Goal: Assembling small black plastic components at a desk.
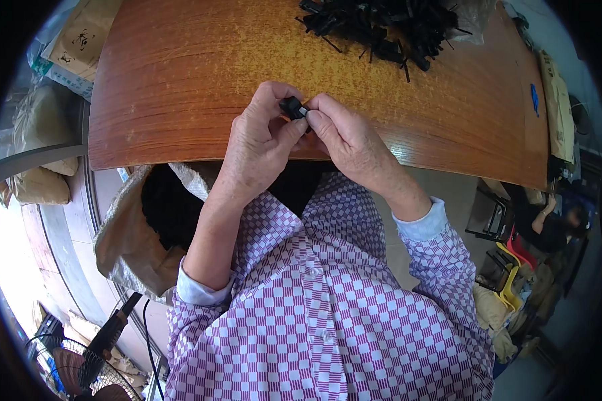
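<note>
Both my hands meet over the near part of a brown wooden table (194, 93). Between the thumb and fingers of my left hand (257, 147) is a small black bundled piece (291, 105) with a pale spot at its right end. My right hand (354, 144) pinches that right end, thumb and forefinger pressed together. Fingers partly cover the piece, so its exact kind cannot be made out. Farther off on the table lies a tangled pile of similar black pieces (388, 27), thin ends sticking out.
Left of my lap stands an open pale woven sack (122, 244) holding black material (170, 207). A fan (80, 367) is at lower left, a cardboard box (80, 40) at upper left. Clear plastic (473, 20) lies by the pile. Another person (548, 224) is at far right near yellow chairs (512, 297).
</note>
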